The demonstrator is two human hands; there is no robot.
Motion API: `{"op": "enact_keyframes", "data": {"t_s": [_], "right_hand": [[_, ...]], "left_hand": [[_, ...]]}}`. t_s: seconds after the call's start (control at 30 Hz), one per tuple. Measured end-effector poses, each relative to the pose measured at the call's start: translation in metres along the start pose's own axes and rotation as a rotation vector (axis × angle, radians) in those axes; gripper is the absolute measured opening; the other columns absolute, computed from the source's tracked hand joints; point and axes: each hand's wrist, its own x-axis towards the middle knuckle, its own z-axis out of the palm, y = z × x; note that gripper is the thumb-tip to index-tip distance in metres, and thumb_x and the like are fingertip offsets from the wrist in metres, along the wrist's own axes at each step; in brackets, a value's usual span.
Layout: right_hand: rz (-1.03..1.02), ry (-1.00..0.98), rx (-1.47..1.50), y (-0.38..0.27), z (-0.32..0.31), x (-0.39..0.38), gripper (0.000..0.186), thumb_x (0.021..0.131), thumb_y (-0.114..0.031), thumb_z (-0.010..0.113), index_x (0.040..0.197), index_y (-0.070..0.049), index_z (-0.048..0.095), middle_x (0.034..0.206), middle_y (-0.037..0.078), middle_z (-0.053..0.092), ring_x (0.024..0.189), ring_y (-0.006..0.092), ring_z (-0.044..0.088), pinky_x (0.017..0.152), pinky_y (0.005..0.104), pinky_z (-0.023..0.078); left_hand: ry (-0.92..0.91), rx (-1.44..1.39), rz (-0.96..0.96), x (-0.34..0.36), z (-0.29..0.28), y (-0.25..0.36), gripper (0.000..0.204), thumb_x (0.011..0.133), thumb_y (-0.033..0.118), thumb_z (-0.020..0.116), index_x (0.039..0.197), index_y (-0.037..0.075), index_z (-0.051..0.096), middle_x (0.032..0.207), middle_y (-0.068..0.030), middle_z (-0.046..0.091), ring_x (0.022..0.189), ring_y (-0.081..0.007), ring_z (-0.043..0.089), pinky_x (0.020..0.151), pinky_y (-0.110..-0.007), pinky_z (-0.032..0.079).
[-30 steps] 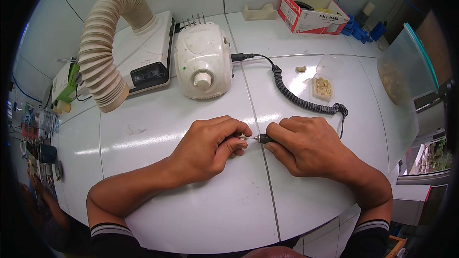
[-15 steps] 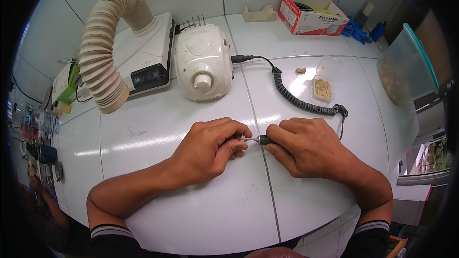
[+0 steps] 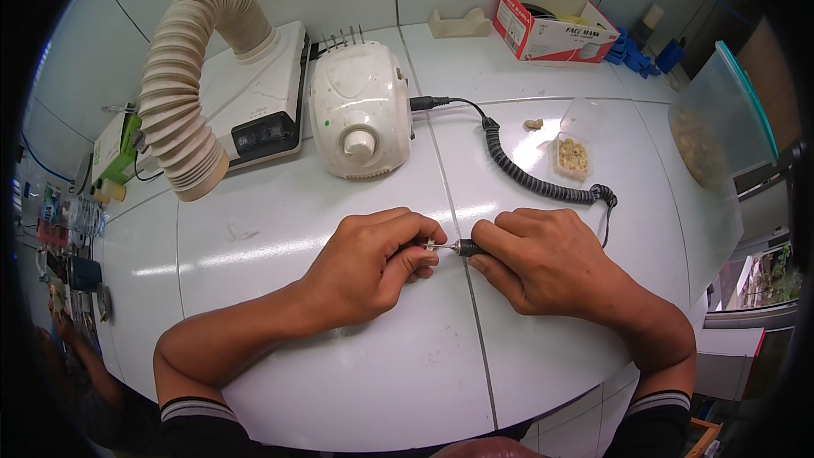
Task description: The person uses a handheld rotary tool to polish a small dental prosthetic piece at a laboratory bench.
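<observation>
Glossy white panels, split by dark seams, make up the tabletop (image 3: 381, 390) beneath both hands. The left hand (image 3: 369, 263) is nearly closed, its thumb and index finger pinched on a small pale piece (image 3: 430, 245) at their tips, the other fingers curled underneath. The right hand (image 3: 543, 259) is wrapped around a slim handpiece (image 3: 468, 247), thumb below and fingers above, with the nose directed at the left fingertips. The two hands stay apart, bridged by a thin metal shank (image 3: 445, 246) that runs from the handpiece to the pale piece.

Most of the pale piece is covered by the left fingertips, so its shape is hard to make out, as is the exact point where the shank meets it. The handpiece's rear lies out of sight under the right palm, and the thin end of the coiled cable (image 3: 526, 176) drops behind that hand.

Beyond the left hand stands a rounded, scuffed white plastic control unit (image 3: 381, 93) with a round knob; farther left of it arches a ribbed cream hose (image 3: 182, 102). Past the right hand, a small clear box (image 3: 571, 159) holds yellowish, irregular bits, with a knobbly tan lump (image 3: 533, 124) near it.
</observation>
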Motion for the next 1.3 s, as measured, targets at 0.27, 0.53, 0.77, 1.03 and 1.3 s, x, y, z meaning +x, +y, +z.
{"op": "enact_keyframes", "data": {"t_s": [0.27,0.53,0.77,1.03,1.3], "right_hand": [[-0.005,0.006,-0.003,0.0001,-0.0001,-0.0003,0.02,0.109,-0.029,0.071,0.109,-0.009,0.068,0.079,0.009,0.068,0.073,0.0316,0.072,0.061,0.0473,0.054],[0.0,-0.008,0.0,-0.0003,-0.001,0.0001,0.02,0.109,-0.029,0.071,0.11,-0.008,0.068,0.079,0.01,0.068,0.072,0.0315,0.072,0.061,0.0476,0.054],[0.014,0.001,-0.004,-0.0007,0.0003,-0.0004,0.021,0.109,-0.029,0.071,0.113,-0.008,0.068,0.081,0.011,0.069,0.074,0.0329,0.073,0.062,0.0481,0.055],[0.023,-0.002,0.002,-0.0009,-0.0001,0.0001,0.022,0.109,-0.028,0.071,0.114,-0.008,0.068,0.08,0.011,0.069,0.073,0.033,0.073,0.061,0.0477,0.055],[0.018,0.013,0.0,-0.0005,0.0015,0.0001,0.021,0.109,-0.028,0.071,0.112,-0.007,0.067,0.08,0.011,0.069,0.073,0.033,0.073,0.061,0.0478,0.055]], "left_hand": [[0.004,0.009,0.005,0.0001,0.0004,-0.0003,0.02,0.106,-0.006,0.065,0.123,-0.004,0.074,0.1,-0.0118,0.078,0.091,-0.0176,0.084,0.083,-0.029,0.067],[0.01,0.027,0.015,0.0003,0.0005,-0.0009,0.019,0.105,-0.006,0.067,0.122,-0.004,0.075,0.097,-0.0111,0.079,0.089,-0.0174,0.084,0.082,-0.029,0.067],[0.008,0.024,0.004,0.0008,0.0001,0.0008,0.02,0.105,-0.007,0.065,0.122,-0.004,0.075,0.099,-0.012,0.078,0.09,-0.0179,0.084,0.082,-0.029,0.066],[-0.003,0.017,-0.008,0.0007,-0.0004,0.0007,0.021,0.105,-0.007,0.064,0.124,-0.005,0.074,0.1,-0.0119,0.078,0.092,-0.0183,0.084,0.083,-0.03,0.067],[-0.007,0.014,-0.017,0.0009,-0.0008,0.0014,0.021,0.105,-0.007,0.064,0.124,-0.005,0.074,0.101,-0.0121,0.078,0.093,-0.0187,0.084,0.084,-0.029,0.067]]}}
